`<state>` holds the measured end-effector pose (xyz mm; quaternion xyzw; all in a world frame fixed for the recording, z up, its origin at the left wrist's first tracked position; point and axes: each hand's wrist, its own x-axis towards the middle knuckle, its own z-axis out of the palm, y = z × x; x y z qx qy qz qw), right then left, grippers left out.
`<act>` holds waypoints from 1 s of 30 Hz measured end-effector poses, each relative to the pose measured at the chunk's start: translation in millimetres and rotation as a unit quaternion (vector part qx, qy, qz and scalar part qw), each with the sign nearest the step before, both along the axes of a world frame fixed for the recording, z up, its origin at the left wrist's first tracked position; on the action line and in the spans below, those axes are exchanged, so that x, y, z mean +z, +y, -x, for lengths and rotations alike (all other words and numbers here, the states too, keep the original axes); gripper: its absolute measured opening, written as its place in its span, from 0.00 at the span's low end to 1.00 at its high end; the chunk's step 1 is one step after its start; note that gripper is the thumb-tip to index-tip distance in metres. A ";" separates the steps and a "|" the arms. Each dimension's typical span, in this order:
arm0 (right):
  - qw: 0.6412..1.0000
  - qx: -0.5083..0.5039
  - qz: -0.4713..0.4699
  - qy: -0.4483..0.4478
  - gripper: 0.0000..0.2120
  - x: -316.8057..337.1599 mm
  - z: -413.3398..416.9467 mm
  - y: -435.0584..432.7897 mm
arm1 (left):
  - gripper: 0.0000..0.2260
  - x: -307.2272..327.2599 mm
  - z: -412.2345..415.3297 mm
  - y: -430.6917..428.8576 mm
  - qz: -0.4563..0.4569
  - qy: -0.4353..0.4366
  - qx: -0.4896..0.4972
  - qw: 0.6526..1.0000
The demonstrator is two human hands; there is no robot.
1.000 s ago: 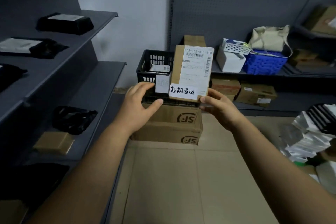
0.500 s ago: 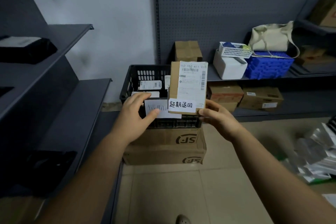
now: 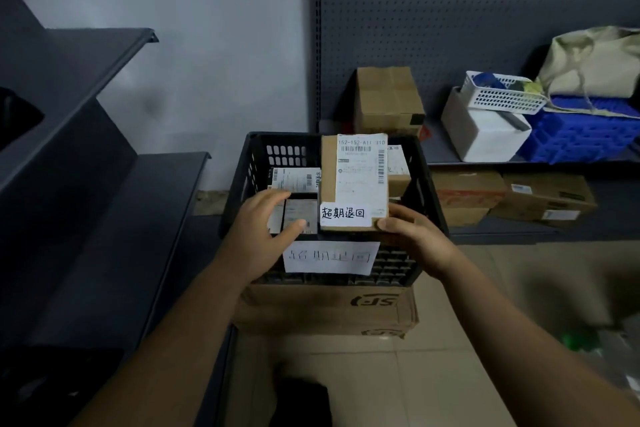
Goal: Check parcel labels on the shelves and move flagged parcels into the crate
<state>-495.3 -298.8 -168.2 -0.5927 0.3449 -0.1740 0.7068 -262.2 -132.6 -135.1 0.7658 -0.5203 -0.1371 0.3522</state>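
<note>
Nine o'clock: the dark grey metal shelf [image 3: 104, 236] sat clear of the action. The left hand [image 3: 259, 236] hovered spread and loose over the left half of the black plastic lattice crate [image 3: 242, 184], gripping nothing. At its three o'clock, the flat brown cardboard parcel with a white label [image 3: 353, 180] hung over the crate's opening, long axis twelve-to-six. The right hand [image 3: 415, 239] pinched its near right corner. The drop looked straight down, though the labelled packets inside [image 3: 294, 180] crowded the left.
</note>
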 end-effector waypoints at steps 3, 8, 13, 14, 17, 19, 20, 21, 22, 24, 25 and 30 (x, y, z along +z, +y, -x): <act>0.999 -0.010 -0.038 0.015 0.33 -10.0 -27.3 -30.1 | 0.24 -13.4 -33.9 -38.9 -0.020 0.018 -0.012 1.000; 0.997 -0.025 -0.072 0.035 0.33 -20.3 -68.0 -82.9 | 0.25 -29.2 -77.6 -106.5 -0.051 0.061 -0.035 0.996; 0.994 -0.012 -0.100 0.048 0.29 -41.8 -86.6 -112.1 | 0.24 -49.3 -91.1 -157.2 -0.078 0.118 -0.052 0.989; 0.993 -0.005 -0.106 0.053 0.29 -46.6 -87.7 -116.4 | 0.23 -53.2 -90.1 -162.2 -0.083 0.130 -0.050 0.987; 0.988 0.029 -0.134 0.067 0.35 -63.1 -88.8 -130.0 | 0.19 -67.0 -83.6 -170.1 -0.096 0.150 -0.046 0.983; 0.983 0.051 -0.151 0.086 0.32 -74.6 -86.8 -137.9 | 0.16 -76.6 -77.0 -169.5 -0.103 0.161 -0.034 0.981; 0.981 0.062 -0.159 0.096 0.30 -79.2 -85.6 -141.0 | 0.16 -81.1 -73.4 -168.0 -0.107 0.167 -0.026 0.980; 0.978 0.075 -0.166 0.103 0.30 -83.2 -84.2 -143.3 | 0.17 -85.4 -69.3 -166.0 -0.110 0.171 -0.019 0.979; 0.976 0.087 -0.171 0.107 0.30 -87.3 -82.9 -145.6 | 0.17 -89.9 -64.8 -164.1 -0.115 0.176 -0.015 0.978; 0.973 0.099 -0.172 0.119 0.31 -95.8 -80.9 -149.1 | 0.18 -98.5 -55.8 -160.1 -0.127 0.178 -0.012 0.976; 0.972 0.104 -0.171 0.125 0.32 -98.9 -79.8 -150.5 | 0.19 -102.4 -52.0 -158.9 -0.136 0.177 -0.006 0.975; 0.955 0.156 -0.197 0.155 0.29 -108.9 -67.6 -155.9 | 0.19 -116.1 -41.0 -153.8 -0.169 0.176 0.008 0.970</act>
